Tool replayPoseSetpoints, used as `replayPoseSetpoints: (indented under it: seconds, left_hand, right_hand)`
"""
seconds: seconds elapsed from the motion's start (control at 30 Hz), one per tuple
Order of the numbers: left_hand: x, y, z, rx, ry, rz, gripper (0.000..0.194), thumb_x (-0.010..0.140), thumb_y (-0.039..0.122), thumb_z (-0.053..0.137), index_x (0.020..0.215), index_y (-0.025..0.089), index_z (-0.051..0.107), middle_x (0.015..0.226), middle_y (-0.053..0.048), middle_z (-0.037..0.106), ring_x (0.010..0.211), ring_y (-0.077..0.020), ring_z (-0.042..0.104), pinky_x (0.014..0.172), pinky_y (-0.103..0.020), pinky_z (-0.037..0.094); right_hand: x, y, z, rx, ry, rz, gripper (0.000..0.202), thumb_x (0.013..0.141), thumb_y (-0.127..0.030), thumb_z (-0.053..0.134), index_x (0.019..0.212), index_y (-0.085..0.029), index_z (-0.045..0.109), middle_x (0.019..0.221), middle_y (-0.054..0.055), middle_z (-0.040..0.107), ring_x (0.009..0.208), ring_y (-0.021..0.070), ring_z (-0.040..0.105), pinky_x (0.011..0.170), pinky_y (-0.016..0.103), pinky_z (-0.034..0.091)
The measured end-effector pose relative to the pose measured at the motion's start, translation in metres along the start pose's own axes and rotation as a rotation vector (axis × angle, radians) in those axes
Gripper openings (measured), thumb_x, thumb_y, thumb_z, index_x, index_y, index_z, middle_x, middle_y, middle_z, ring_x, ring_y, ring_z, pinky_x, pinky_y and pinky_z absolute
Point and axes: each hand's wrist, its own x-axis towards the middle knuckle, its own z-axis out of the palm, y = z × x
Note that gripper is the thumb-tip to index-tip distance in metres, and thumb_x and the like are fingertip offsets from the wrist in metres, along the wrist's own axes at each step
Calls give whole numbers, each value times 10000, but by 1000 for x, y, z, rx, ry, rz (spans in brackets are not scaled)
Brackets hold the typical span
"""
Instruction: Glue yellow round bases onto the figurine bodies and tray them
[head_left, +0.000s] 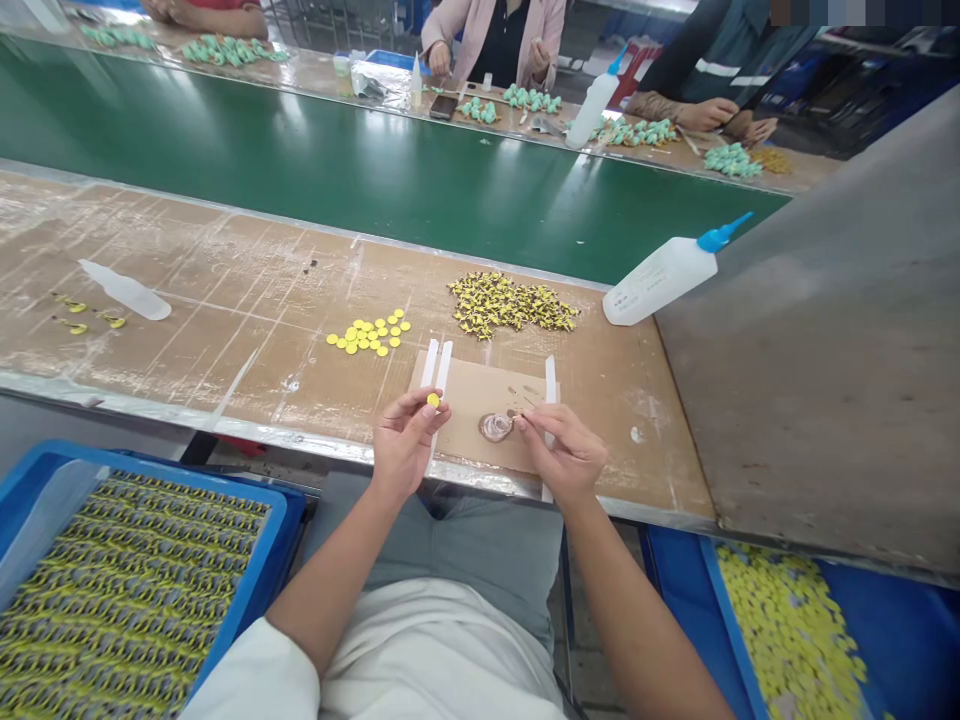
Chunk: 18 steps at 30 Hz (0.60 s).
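My left hand (409, 440) is closed, pinching a small yellow disc (433, 400) between thumb and fingertips. My right hand (562, 448) is closed too, its thumb and forefinger together on something small and dark that I cannot make out. Those fingertips are at the edge of a glossy brownish-white puddle (496, 428) on a piece of cardboard (465, 440). White tape strips (551, 375) lie along the cardboard's sides. Behind it is a heap of small yellow-and-black pieces (510, 304). Loose yellow discs (364, 336) lie to the left of the heap.
A white squeeze bottle with a blue tip (660, 280) leans by the metal panel (825, 330). Blue trays hold rows of yellow-and-black parts (135, 600) at left and yellow discs (795, 640) at right. Across the green conveyor belt (300, 150), several people handle mint-green pieces (232, 50).
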Motion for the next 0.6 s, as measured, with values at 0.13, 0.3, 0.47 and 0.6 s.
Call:
replayPoseSetpoints:
  seconds: [0.13,0.3,0.47,0.6]
  left_hand:
    - [-8,0,2,-57,28,-56,288,682,281,919,937,210,807,949,-37,788,787,-107,736,783,-207,618]
    - [-29,-2,13,-121,-2,-204,282,702,282,910,955,207,810,929,-42,792,769,-101,742,754,-181,625]
    - [-51,0,31,-159,-62,-320,265,708,304,909,933,202,815,886,-45,798,743,-114,744,719,-185,634]
    - [-61,2,38,-195,-104,-376,263,731,316,896,949,194,814,884,-37,800,742,-101,742,725,-161,629]
  right_hand:
    - [-2,-5,-1,51,78,111,137,884,-340,810,889,-212,763,839,58,735,754,223,707,749,390,622]
    - [-3,-32,-4,121,157,233,172,879,-337,833,921,-193,750,869,68,746,779,219,736,751,348,647]
    - [3,-77,-1,278,132,301,168,883,-329,835,920,-196,740,909,78,754,834,234,753,823,374,666]
    - [5,-98,6,322,87,242,80,901,-230,808,934,-203,739,944,72,759,878,237,757,882,400,664]
